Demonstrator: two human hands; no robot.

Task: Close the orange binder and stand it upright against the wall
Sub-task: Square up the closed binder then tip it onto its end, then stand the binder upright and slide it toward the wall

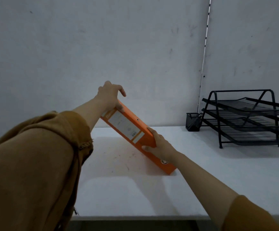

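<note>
The orange binder is closed and tilted, its white-labelled spine facing me. Its lower right corner rests on the white table and its upper left end is raised toward the wall. My left hand grips the raised top end, thumb on the spine side and fingers curled over the far edge. Around the lower part of the spine, just above the finger hole, my right hand is clasped.
A black three-tier mesh paper tray stands at the back right of the table, with a small black mesh pen cup to its left against the wall. The table's front edge runs along the bottom of the view.
</note>
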